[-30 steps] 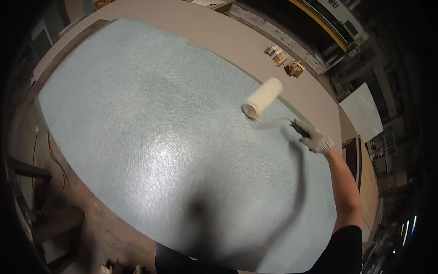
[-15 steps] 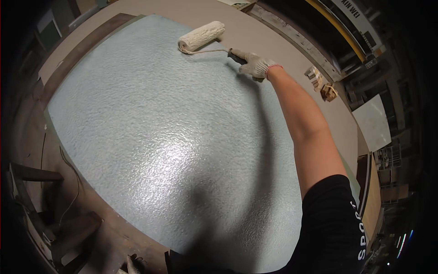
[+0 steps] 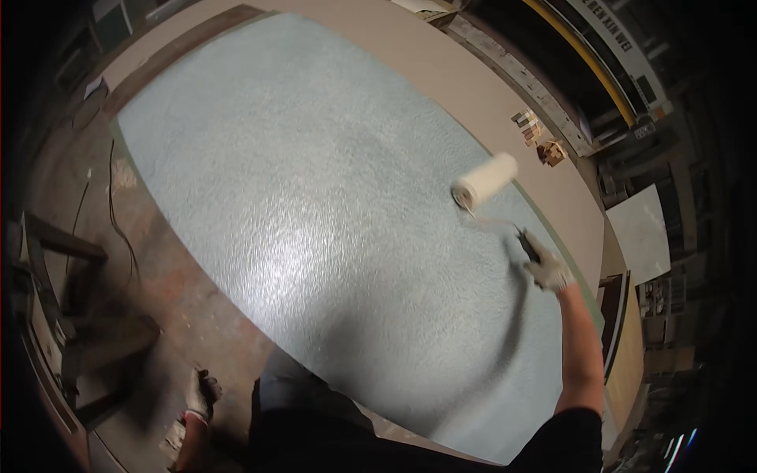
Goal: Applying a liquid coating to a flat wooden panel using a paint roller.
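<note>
My right hand, in a pale knit glove, is closed round the dark handle of a paint roller. The roller's fluffy cream sleeve rests on the right part of a large light-blue panel, near its far right edge. The panel's surface is wet and finely textured, with a bright glare left of its middle. Low at the left, my left hand hangs beside the panel, away from it. It wears a similar glove with dark fingertips; the fingers are loosely bent, and nothing shows in them.
The panel lies on a larger beige board. Small blocks sit on that board beyond the roller. A dark stand and cables are at the left on the stained floor. A pale sheet stands at the right.
My right hand has drawn the roller from the panel's far end back toward me and to the right. My left hand has come further into view at the lower left.
</note>
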The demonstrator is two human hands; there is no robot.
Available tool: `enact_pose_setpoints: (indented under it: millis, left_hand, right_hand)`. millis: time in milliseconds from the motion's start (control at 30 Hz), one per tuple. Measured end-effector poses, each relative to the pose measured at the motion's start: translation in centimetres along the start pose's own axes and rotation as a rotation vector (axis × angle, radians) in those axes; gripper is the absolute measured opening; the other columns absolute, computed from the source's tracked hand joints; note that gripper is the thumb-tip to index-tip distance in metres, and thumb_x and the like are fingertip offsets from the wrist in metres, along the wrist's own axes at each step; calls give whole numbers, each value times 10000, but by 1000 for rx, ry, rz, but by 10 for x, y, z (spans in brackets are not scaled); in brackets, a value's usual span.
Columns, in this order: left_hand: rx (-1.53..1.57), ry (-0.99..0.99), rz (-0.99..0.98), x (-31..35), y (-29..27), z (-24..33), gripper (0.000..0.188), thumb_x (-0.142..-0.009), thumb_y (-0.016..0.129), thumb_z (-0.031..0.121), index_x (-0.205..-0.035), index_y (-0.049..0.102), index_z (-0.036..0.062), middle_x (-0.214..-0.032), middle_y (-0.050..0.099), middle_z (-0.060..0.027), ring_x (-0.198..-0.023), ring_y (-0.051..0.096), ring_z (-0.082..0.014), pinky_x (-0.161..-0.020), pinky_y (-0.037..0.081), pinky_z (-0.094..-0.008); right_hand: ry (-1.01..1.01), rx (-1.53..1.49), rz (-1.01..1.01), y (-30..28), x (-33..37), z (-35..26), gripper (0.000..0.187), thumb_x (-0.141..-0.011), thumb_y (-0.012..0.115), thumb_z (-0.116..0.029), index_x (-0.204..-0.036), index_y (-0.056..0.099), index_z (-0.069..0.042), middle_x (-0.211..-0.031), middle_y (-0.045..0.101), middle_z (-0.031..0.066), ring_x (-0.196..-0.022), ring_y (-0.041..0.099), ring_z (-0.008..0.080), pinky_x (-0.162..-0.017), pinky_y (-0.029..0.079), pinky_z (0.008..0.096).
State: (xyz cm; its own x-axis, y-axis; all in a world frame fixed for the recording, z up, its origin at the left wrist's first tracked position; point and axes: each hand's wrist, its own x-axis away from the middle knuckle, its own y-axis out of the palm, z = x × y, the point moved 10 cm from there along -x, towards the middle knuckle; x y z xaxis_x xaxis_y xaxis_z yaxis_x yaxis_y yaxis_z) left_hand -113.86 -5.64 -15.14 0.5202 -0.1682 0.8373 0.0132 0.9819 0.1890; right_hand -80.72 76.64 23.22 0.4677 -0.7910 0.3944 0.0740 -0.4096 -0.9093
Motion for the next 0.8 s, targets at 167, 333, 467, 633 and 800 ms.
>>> enact_pose_setpoints:
  millis: [167,333,467,633,800]
  left_hand:
    - [-53,-98,178,16,-79,-63,494,-1022,557,560,-1169,574,89,-721,602,-78,-541,581,-220,-498,477,-370]
    - [-354,-288,206,22,-97,-78,517,-1009,578,565,-1151,579,68,-693,590,-79,-523,567,-233,-499,482,-375]
    - [-269,-217,144,4,-81,-37,528,-1008,574,574,-1177,561,73,-757,602,-78,-544,572,-234,-512,479,-370]
    - [-150,-146,161,-25,-85,5,539,-1021,550,570,-1222,552,70,-817,621,-87,-578,595,-245,-558,504,-397]
    - [-67,-186,211,-34,-102,18,605,-1028,511,589,-1295,543,47,-877,633,-102,-679,626,-267,-615,532,-421]
  right_hand:
    - [16,68,-19,23,116,109,821,-819,750,-120,-1571,424,-187,-962,747,211,-770,759,305,-740,598,406]
    - [-237,218,33,2,89,93,850,-795,782,-58,-1561,442,-199,-1100,741,198,-904,753,323,-806,592,404]
    - [-374,285,65,-20,-4,-16,828,-798,782,-125,-1551,450,-217,-1050,730,232,-950,735,379,-844,585,450]
    - [-458,262,50,-24,-159,-231,750,-888,687,-151,-1581,402,-153,-922,712,180,-660,690,221,-656,572,365]
    - [-416,77,86,-26,-251,-460,743,-875,593,-243,-1589,391,-266,-1109,667,169,-817,654,266,-728,539,393]
